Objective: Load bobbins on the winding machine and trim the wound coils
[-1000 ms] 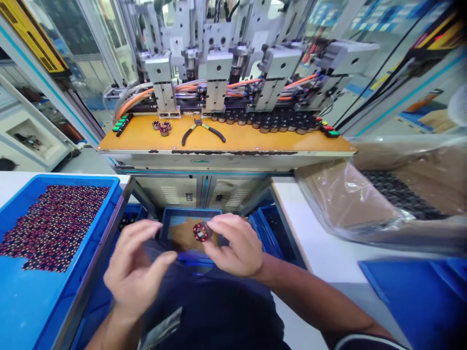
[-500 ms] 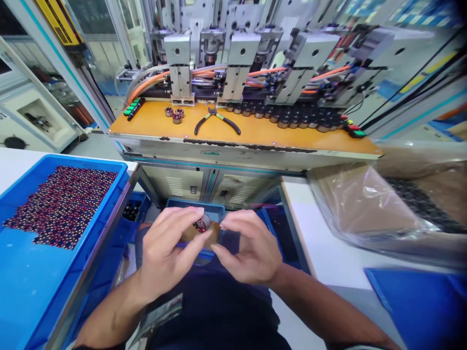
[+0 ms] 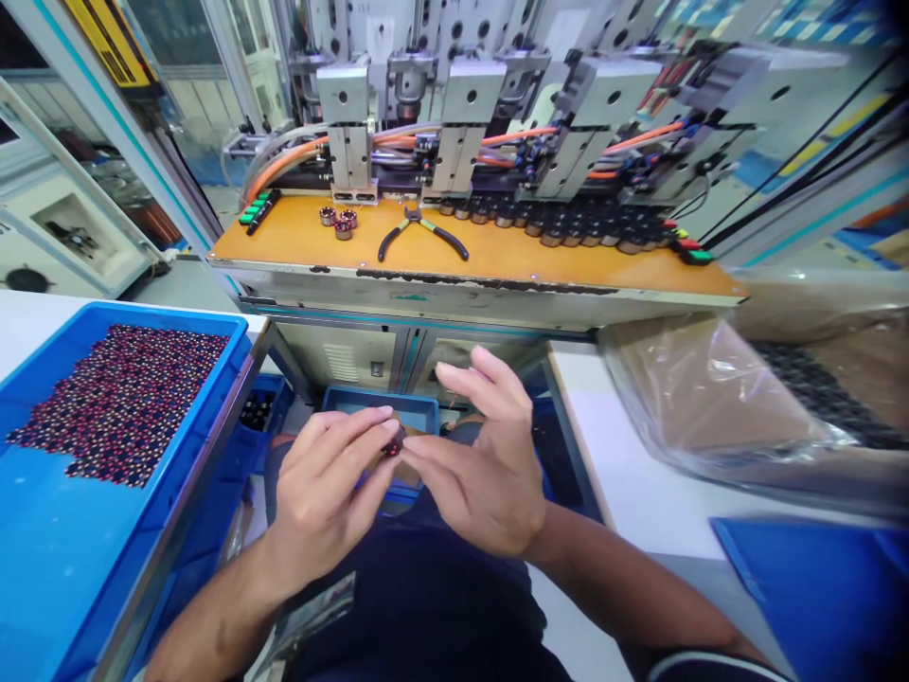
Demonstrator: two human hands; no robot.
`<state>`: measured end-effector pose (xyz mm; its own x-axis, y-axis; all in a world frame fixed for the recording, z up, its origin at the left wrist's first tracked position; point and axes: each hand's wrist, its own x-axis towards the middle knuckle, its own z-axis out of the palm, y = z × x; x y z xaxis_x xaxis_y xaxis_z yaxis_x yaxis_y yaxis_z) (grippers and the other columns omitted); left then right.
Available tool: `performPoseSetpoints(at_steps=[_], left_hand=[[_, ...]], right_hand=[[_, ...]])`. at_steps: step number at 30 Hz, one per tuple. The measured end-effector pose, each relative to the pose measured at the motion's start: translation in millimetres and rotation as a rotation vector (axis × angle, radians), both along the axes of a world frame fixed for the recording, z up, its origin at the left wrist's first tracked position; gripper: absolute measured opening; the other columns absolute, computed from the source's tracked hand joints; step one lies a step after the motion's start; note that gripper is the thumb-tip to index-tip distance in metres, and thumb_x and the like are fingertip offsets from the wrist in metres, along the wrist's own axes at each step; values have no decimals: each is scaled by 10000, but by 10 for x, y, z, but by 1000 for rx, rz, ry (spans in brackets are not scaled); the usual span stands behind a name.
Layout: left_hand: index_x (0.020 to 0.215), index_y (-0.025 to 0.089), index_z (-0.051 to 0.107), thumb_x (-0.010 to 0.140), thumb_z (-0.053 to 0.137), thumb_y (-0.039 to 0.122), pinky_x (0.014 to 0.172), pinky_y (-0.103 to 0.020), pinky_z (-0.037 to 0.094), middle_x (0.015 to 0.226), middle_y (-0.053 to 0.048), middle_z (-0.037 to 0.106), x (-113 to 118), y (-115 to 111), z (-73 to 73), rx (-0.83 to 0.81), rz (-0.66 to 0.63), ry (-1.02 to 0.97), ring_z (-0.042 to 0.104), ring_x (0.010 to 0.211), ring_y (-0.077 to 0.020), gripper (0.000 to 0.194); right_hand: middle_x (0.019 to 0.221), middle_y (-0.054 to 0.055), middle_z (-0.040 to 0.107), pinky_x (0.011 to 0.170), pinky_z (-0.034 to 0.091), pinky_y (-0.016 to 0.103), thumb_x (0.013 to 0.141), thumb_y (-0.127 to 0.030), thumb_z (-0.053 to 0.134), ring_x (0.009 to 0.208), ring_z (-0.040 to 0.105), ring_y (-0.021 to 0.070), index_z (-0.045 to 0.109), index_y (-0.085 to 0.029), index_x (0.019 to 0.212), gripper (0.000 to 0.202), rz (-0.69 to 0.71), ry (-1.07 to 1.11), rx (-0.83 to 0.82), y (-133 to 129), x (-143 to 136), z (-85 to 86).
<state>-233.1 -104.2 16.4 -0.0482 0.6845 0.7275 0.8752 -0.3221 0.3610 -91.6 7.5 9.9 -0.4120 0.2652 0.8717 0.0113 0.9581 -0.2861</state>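
Observation:
My left hand [image 3: 330,478] pinches a small round motor stator [image 3: 393,442] between thumb and fingers in front of my body. It has a dark end with red spots; the fingers hide much of it. From the other side, my right hand [image 3: 487,464] has its thumb at or against the stator. Its other fingers are raised and spread, with nothing gripped in them.
A blue tray [image 3: 43,559] of red-and-black parts lies at left. On the orange bench [image 3: 497,260] are pliers [image 3: 423,233], three loose stators [image 3: 343,228] and rows of dark cylindrical parts [image 3: 561,227]. A plastic-lined box [image 3: 682,398] stands right.
My right hand has come closer to the stator, bringing its thumb to it, while its fingers lifted and spread. My left hand keeps its pinch; the stator has turned slightly.

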Motion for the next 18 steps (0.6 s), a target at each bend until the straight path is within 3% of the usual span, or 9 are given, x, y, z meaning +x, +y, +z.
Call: performPoseSetpoints(at_steps=[4,8,12,18], left_hand=[[1162,163,679,771,735,-8,902,-301,559,1173,-116,730,1,-43,-66,-72,-47,-239,693,1038,-186,430],[1104,243,723,766,755,22,790,-206,592,1164,-55,740,-7,-66,-92,-172,-101,-613,708,990,-149,405],[1056,255,750,747,784,58,789,-202,604,1116,-53,758,-13,-60,-61,-228,-184,-843,716,1007,-169,369],[1031,268,761,786,749,58,786,-205,609,1103,-48,757,-6,-57,-31,-242,-226,-939,729,944,-152,323]], right_hand=[[1267,135,585,1137,381,488,886,-84,618,1357,442,272,637,-161,870,81,114,-56,-220,14,2,107],[973,69,696,1040,466,410,900,-68,598,1125,608,205,611,-168,814,132,236,-58,-456,45,-15,107],[736,18,644,816,529,325,898,-82,610,840,634,158,613,-166,783,142,296,-72,-525,73,3,104],[749,-5,674,720,533,279,888,-115,656,737,636,136,675,-193,929,91,293,-142,-547,103,131,244]])
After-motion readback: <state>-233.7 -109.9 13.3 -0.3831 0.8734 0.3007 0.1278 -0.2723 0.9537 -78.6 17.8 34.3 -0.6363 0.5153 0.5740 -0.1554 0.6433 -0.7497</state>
